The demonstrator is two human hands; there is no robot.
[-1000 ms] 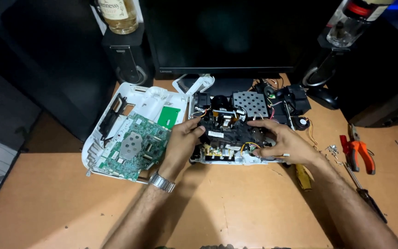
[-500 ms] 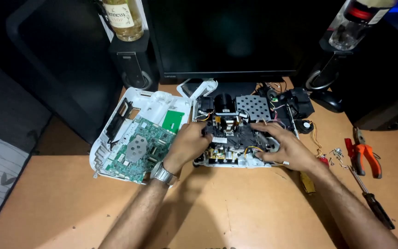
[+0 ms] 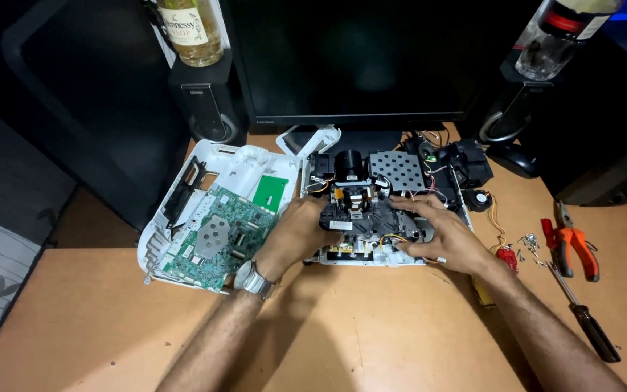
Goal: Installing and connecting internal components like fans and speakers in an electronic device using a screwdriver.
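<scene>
An opened projector chassis lies on the wooden desk in front of a dark monitor. Its black optical block with lens sits at the centre, a perforated metal shield behind it. My left hand, a metal watch on its wrist, grips the left side of the black block. On the block's right side lies my right hand, fingers spread over the parts. Both hands are holding the inner assembly.
To the left lies the white top cover with a green circuit board in it. Orange-handled pliers, a screwdriver and loose screws lie at right. Speakers with bottles on top flank the monitor.
The view has shifted slightly and come closer. Both hands stay on the black inner block; the left hand has slid a little to the right along its side.
</scene>
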